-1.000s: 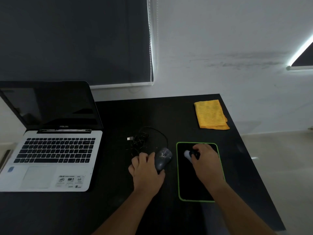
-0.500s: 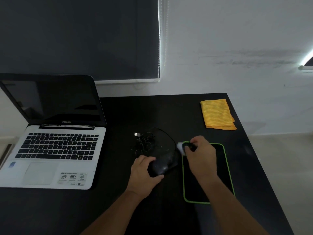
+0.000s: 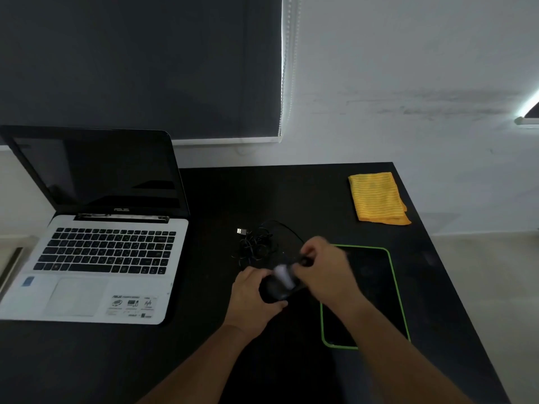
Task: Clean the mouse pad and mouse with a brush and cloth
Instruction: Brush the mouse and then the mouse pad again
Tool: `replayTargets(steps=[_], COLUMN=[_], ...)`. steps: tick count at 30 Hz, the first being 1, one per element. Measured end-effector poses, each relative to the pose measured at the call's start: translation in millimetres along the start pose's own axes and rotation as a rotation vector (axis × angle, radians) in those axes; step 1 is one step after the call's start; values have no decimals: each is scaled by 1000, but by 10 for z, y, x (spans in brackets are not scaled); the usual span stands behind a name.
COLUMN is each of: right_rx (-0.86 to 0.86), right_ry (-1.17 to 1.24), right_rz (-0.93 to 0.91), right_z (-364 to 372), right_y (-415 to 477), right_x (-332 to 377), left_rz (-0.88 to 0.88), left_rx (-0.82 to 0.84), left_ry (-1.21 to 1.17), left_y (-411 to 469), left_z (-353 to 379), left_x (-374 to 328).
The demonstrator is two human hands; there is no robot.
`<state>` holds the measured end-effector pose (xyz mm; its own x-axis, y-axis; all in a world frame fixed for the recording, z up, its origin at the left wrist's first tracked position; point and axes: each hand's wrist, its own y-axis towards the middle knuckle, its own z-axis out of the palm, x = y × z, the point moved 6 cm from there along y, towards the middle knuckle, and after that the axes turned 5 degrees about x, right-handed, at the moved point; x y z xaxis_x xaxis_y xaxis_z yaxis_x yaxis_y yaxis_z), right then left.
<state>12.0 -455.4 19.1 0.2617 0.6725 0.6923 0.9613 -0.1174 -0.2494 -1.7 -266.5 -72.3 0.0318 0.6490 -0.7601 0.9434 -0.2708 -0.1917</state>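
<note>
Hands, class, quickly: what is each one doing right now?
Left hand: closed on the mouse, beside the mouse pad.
Right hand: closed on the brush, bristles at the mouse.

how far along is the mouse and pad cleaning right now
Done: nothing can be confirmed; whether the mouse pad was brushed can't be told. In hand: left hand holds the mouse off the pad while right hand sets the brush on it. Left: wiping; the yellow cloth lies folded, untouched.

Brush (image 3: 282, 274) now over lifted mouse (image 3: 274, 290).
</note>
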Motion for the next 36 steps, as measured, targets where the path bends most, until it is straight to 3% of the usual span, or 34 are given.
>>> replayTargets(steps=[3,5,8,12,15,17,20,22,24,27,31,34,36], right_rx=[-186,-123,21,-218,-101,-5,-162,-204,-82,45,-183,-17,133], right_ry=[40,142,70,38,103,19,-129,-48,45,-16,-54,71,5], right_rz=[70,34,1,99,50,13,50,60,7,-43,21,-91,-152], right_z=[-291,-154,160,-219,-16,183,-72,-218,-54,205,-197,41,293], right_y=[16,-26,-101,-11,-42,-84,9,24,-9,-53,18,-114,-209], right_x=[-102,-2,67,-69,90,161,75,55,153,183,56,216,273], left_rz=[-1,-8,-30,-80,-114,-137,-134,-129,-140,-139,-114,-133,-156], left_rx=[-36,-31,-15,-29,-45,-30,-32,-38,-26,-18,-35,-23,3], left_ry=[13,5,-9,-56,-145,-170,-144,-143,-159,-165,-127,-159,-177], left_y=[-4,9,16,-28,-40,-35,-38,-50,-45,-34,-55,-31,-21], left_z=[-14,5,10,0,13,21,12,0,17,7,-13,-5,5], left_x=[-8,5,21,6,49,62,31,8,36,37,-11,19,26])
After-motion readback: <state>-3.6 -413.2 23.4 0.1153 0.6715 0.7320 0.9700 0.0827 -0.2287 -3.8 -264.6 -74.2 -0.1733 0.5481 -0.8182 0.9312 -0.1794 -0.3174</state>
